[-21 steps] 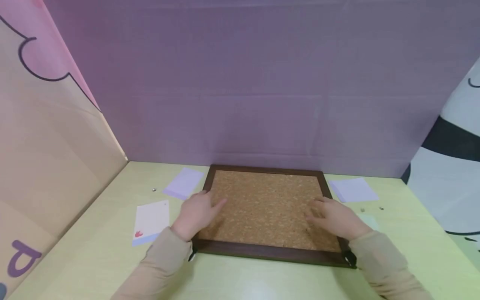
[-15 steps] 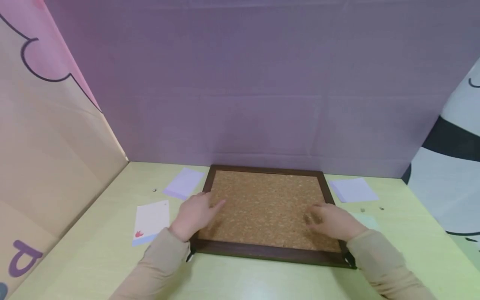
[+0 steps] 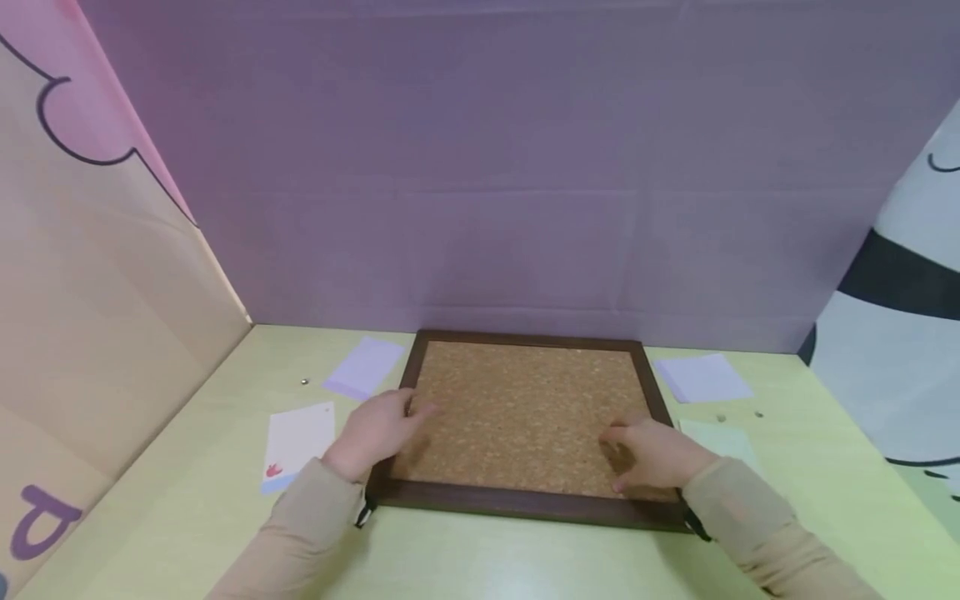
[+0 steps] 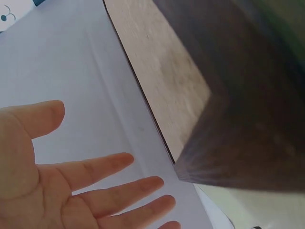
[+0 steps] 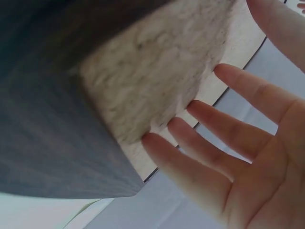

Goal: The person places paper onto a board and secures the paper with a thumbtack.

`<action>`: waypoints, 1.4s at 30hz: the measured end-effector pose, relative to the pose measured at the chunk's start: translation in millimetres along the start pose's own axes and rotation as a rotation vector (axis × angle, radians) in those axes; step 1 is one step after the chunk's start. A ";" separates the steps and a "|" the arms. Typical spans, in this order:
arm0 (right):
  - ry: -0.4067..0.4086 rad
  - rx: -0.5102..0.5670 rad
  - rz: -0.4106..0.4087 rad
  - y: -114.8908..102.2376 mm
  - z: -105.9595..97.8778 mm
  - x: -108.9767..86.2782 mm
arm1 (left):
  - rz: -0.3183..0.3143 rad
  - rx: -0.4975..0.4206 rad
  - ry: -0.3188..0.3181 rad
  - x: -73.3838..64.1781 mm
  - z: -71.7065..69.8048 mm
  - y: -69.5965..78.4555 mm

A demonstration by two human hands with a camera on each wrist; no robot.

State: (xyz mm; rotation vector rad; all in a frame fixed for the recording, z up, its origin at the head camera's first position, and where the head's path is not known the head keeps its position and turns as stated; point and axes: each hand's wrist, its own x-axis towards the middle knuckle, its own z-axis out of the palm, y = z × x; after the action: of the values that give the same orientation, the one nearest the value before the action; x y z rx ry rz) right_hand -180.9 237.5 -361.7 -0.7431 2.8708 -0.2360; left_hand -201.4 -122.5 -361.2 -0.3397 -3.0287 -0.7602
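Observation:
A corkboard (image 3: 517,417) in a dark brown wooden frame (image 3: 525,502) lies flat on the table. Over its left side is my left hand (image 3: 375,435); the fingers reach across the frame and the thumb points in over the cork. The left wrist view has those fingers (image 4: 112,198) loosely extended with nothing held. My right hand (image 3: 660,452) is over the right side, its thumb low near the front corner. Seen from the right wrist, the relaxed fingers (image 5: 228,126) are spread, and their tips overlap the cork surface (image 5: 157,67).
Left of the board lie a lilac paper (image 3: 365,367), a white note sheet (image 3: 300,442) and a small metallic bit (image 3: 304,381). On the right are another lilac paper (image 3: 705,377), a pale green paper (image 3: 723,440) and two small bits (image 3: 759,414). A purple curtain (image 3: 525,167) hangs behind.
My right hand has moved down along the board's right side toward the front, uncovering more of the green paper. The left hand has shifted slightly left. The board stays in place.

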 end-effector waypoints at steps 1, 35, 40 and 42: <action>0.002 0.000 -0.003 -0.6 0.3 0.0 | -0.001 -0.001 0.000 0.8 -0.8 -1.3; -0.017 -0.083 0.019 -11.4 -1.4 5.4 | -0.105 -0.099 -0.076 47.2 -20.4 -51.3; -0.029 -0.053 0.043 -12.9 0.7 5.4 | -0.127 -0.117 -0.078 52.7 -23.0 -63.5; -0.035 -0.047 0.060 -13.8 1.3 6.2 | -0.141 -0.116 -0.080 54.7 -25.3 -67.5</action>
State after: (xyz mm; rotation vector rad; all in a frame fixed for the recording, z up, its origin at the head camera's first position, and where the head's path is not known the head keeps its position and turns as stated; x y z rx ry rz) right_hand -179.6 222.3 -361.0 -0.6616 2.8697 -0.1469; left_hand -270.2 -181.0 -367.5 -0.1612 -3.1169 -0.9569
